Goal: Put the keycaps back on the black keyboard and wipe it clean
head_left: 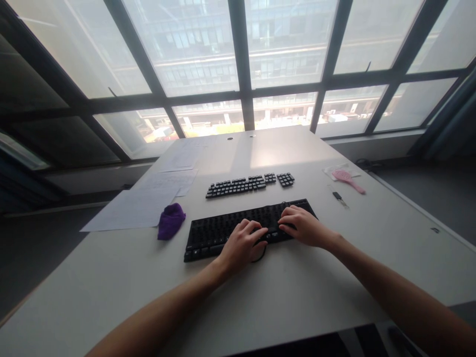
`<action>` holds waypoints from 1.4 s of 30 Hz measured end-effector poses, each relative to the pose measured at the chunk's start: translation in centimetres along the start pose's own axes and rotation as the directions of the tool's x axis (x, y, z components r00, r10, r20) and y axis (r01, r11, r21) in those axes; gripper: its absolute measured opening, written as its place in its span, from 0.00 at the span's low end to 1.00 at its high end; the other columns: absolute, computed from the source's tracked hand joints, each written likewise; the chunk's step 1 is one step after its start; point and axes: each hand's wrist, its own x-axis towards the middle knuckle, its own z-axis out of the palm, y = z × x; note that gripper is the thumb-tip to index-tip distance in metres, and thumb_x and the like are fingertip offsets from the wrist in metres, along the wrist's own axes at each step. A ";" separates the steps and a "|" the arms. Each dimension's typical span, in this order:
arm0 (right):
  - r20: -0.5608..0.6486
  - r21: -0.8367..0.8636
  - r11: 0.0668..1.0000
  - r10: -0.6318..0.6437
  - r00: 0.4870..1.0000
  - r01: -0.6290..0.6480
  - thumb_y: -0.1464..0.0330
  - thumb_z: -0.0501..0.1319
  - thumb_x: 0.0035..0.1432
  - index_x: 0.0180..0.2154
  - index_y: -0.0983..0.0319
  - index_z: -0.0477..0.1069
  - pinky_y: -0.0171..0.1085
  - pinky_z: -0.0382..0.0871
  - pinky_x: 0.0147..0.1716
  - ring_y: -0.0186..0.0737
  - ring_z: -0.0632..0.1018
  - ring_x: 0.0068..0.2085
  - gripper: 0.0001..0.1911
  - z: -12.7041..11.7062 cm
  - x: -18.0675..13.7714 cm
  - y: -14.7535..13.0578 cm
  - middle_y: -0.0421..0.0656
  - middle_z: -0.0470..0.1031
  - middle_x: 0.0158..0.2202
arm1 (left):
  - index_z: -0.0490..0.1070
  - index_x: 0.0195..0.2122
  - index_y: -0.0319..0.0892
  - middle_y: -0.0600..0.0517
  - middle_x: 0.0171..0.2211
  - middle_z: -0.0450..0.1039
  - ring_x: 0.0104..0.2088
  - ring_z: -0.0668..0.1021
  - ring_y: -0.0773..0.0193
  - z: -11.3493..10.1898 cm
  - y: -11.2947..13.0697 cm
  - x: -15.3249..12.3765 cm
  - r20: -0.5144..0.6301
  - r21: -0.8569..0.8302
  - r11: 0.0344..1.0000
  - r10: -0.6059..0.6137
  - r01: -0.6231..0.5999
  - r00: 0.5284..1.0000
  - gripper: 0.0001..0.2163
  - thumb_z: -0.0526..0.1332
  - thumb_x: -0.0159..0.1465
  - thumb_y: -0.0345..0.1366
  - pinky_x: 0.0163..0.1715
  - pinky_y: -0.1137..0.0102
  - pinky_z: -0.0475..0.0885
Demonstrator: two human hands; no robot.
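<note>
A black keyboard lies slightly slanted on the white table, most of its top bare of keycaps, with some caps along the front row. My left hand rests over its front edge, right of the middle; the fingers are curved, with thumb and forefinger apart. Over the keyboard's right part is my right hand, fingers bent down onto it and the thumb a little apart. No held thing shows in either hand, though the fingertips partly hide what they touch. Behind the keyboard, loose black keycaps are laid out in rows, with a number-pad block at the right.
A purple cloth lies left of the keyboard, near white paper sheets. To the right are a small black-handled tool and a pink hairbrush on clear plastic. Large windows stand behind the table. A dark object is at the near edge.
</note>
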 end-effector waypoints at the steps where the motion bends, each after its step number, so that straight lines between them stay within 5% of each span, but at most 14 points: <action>1: -0.003 -0.004 1.000 0.000 1.000 0.000 0.66 0.62 0.66 0.40 0.58 0.80 0.45 0.70 0.46 0.45 0.74 0.43 0.08 0.2 0.0 -0.2 0.46 0.77 0.40 | 0.74 0.54 0.46 0.46 0.47 0.75 0.46 0.72 0.55 -0.1 -0.2 -0.1 -0.006 -0.011 1.000 0.001 -0.001 1.000 0.15 0.64 0.67 0.38 0.48 0.59 0.73; 7: -0.122 -0.032 0.999 0.032 0.992 -0.036 0.67 0.62 0.65 0.42 0.58 0.79 0.46 0.69 0.47 0.47 0.75 0.45 0.08 -0.5 0.4 0.5 0.46 0.79 0.41 | 0.75 0.54 0.45 0.46 0.47 0.76 0.45 0.73 0.55 -1.7 -0.9 0.2 -0.052 -0.073 0.997 0.003 -0.007 0.999 0.16 0.65 0.66 0.40 0.49 0.58 0.73; 12: -0.369 -0.088 0.963 0.207 0.906 -0.256 0.70 0.61 0.64 0.42 0.61 0.80 0.47 0.69 0.48 0.48 0.76 0.44 0.09 -2.9 2.7 6.8 0.47 0.79 0.41 | 0.77 0.53 0.43 0.47 0.44 0.78 0.46 0.74 0.56 -2.7 -1.5 5.3 -0.104 -0.115 0.989 -0.104 0.092 0.989 0.13 0.63 0.67 0.36 0.49 0.61 0.72; 17: -0.276 -0.244 0.905 0.279 0.920 -0.348 0.71 0.63 0.62 0.42 0.60 0.81 0.44 0.68 0.48 0.49 0.75 0.46 0.08 -2.9 5.9 13.0 0.48 0.79 0.43 | 0.80 0.48 0.41 0.46 0.43 0.79 0.45 0.75 0.55 0.3 -3.1 14.6 -0.033 -0.042 0.986 -0.166 0.164 0.986 0.11 0.65 0.65 0.35 0.51 0.61 0.70; 23: -0.168 -0.346 0.896 0.234 0.958 -0.280 0.71 0.64 0.62 0.39 0.57 0.83 0.43 0.66 0.45 0.49 0.72 0.47 0.08 -1.3 8.2 15.0 0.47 0.78 0.43 | 0.82 0.45 0.43 0.45 0.43 0.78 0.47 0.74 0.53 5.6 -4.6 21.0 0.054 0.095 0.966 -0.247 0.241 0.967 0.10 0.66 0.65 0.36 0.48 0.62 0.71; 29: -0.162 -0.324 0.922 0.166 0.973 -0.211 0.70 0.65 0.62 0.34 0.56 0.83 0.43 0.63 0.45 0.49 0.70 0.47 0.08 -0.8 8.6 16.0 0.46 0.78 0.44 | 0.83 0.41 0.43 0.44 0.43 0.76 0.48 0.72 0.52 7.2 -5.0 21.4 0.063 0.101 0.970 -0.230 0.223 0.971 0.08 0.64 0.66 0.37 0.47 0.62 0.71; 38: -0.134 -0.278 0.958 0.034 0.990 -0.071 0.72 0.65 0.61 0.30 0.58 0.81 0.47 0.54 0.50 0.48 0.71 0.48 0.08 -1.1 8.0 15.9 0.44 0.82 0.40 | 0.84 0.36 0.43 0.44 0.37 0.80 0.46 0.74 0.52 6.9 -4.5 20.9 0.053 0.017 0.976 -0.218 0.217 0.975 0.07 0.64 0.65 0.35 0.47 0.62 0.72; 42: -0.135 -0.238 0.966 0.072 0.988 -0.103 0.73 0.64 0.60 0.30 0.59 0.80 0.48 0.55 0.51 0.47 0.74 0.47 0.08 -1.7 7.4 14.9 0.44 0.82 0.36 | 0.84 0.35 0.43 0.47 0.34 0.82 0.43 0.76 0.53 5.9 -3.7 19.9 0.019 -0.045 0.962 -0.268 0.269 0.963 0.05 0.67 0.62 0.34 0.44 0.62 0.73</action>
